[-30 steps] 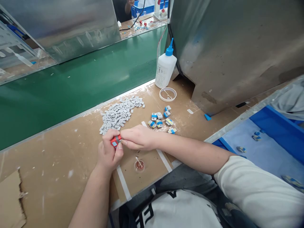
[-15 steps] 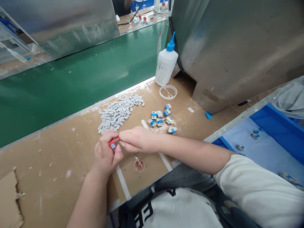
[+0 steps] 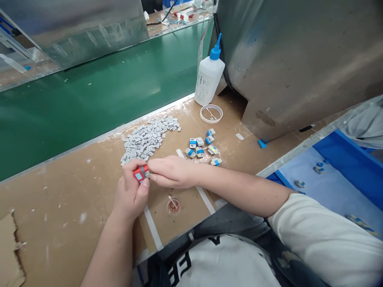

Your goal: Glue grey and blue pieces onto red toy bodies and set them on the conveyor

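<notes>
Near the edge, a brown worktop [image 3: 68, 203] is carrying a small clear cup [image 3: 174, 207] with reddish contents; farther on, a heap of small grey rectangular pieces [image 3: 145, 139] is spreading, a white plastic bottle with a blue nozzle [image 3: 206, 81] is standing behind, and a smooth green strip [image 3: 89, 99] is running beyond. The left hand [image 3: 129, 197] is angling upward, fingers clamping a small red block with a grey band [image 3: 140, 175] before the heap; the right hand [image 3: 175, 172] is reaching across, fingers bunching together against the block's end.

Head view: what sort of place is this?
Probably a factory assembly station: a green surface, likely a conveyor belt, runs alongside the brown bench, which bears a heap of small grey pieces.
</notes>
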`<state>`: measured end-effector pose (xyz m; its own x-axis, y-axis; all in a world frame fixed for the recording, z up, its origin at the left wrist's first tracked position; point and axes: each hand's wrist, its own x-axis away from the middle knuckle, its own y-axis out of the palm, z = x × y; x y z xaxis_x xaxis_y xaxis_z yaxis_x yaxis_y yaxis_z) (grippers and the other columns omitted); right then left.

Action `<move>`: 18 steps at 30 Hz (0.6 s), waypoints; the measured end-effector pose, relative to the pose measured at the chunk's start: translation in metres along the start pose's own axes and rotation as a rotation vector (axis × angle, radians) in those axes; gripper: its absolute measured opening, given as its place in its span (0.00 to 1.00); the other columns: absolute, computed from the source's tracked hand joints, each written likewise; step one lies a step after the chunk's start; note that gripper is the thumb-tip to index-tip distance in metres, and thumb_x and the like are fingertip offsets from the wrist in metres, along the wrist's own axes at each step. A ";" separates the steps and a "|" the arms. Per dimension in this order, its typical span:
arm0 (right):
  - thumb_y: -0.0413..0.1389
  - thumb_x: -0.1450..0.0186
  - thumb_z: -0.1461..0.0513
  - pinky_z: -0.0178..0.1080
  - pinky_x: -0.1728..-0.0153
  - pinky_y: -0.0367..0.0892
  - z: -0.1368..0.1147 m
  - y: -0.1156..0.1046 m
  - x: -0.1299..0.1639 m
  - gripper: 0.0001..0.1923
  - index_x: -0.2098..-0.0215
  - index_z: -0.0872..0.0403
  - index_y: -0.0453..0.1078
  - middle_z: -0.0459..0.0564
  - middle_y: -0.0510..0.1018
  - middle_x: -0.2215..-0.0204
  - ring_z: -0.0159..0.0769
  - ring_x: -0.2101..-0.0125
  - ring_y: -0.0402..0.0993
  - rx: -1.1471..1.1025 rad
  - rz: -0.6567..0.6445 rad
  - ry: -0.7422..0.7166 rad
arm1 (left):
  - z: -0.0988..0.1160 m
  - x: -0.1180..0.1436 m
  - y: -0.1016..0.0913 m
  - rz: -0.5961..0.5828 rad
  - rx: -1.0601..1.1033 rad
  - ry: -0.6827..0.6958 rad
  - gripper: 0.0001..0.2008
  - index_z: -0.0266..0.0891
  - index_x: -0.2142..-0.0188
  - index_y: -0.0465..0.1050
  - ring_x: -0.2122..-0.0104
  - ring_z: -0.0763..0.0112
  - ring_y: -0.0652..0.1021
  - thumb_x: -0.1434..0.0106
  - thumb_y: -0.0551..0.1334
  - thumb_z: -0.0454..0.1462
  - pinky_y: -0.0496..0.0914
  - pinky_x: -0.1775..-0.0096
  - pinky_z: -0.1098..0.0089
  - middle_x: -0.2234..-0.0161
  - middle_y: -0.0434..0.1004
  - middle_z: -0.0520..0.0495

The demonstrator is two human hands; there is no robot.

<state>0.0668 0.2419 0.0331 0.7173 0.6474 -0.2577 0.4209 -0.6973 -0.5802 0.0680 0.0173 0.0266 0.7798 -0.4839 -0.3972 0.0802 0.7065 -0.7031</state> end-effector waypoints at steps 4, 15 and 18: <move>0.44 0.21 0.56 0.39 0.63 0.57 0.004 0.001 -0.001 0.10 0.58 0.51 0.60 0.49 0.73 0.62 0.37 0.66 0.66 0.136 -0.030 0.023 | 0.008 -0.003 -0.005 -0.060 -0.042 -0.137 0.16 0.44 0.44 0.64 0.65 0.64 0.79 0.29 0.56 0.43 0.72 0.65 0.65 0.56 0.75 0.48; 0.48 0.25 0.58 0.38 0.65 0.56 0.005 0.004 -0.004 0.08 0.63 0.50 0.58 0.47 0.71 0.65 0.34 0.68 0.62 0.065 -0.032 0.132 | 0.008 -0.004 0.007 -0.037 0.132 -0.216 0.16 0.43 0.45 0.63 0.63 0.64 0.77 0.31 0.59 0.40 0.73 0.62 0.63 0.56 0.73 0.47; 0.49 0.26 0.57 0.38 0.65 0.55 0.005 0.005 -0.005 0.09 0.64 0.50 0.56 0.46 0.69 0.66 0.34 0.67 0.61 0.011 0.001 0.164 | 0.005 -0.007 0.010 -0.018 0.237 -0.335 0.17 0.44 0.46 0.64 0.63 0.64 0.77 0.34 0.62 0.41 0.73 0.61 0.63 0.56 0.74 0.47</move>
<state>0.0626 0.2366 0.0280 0.7992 0.5870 -0.1293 0.4145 -0.6941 -0.5886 0.0662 0.0308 0.0251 0.9328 -0.3301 -0.1448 0.2061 0.8179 -0.5372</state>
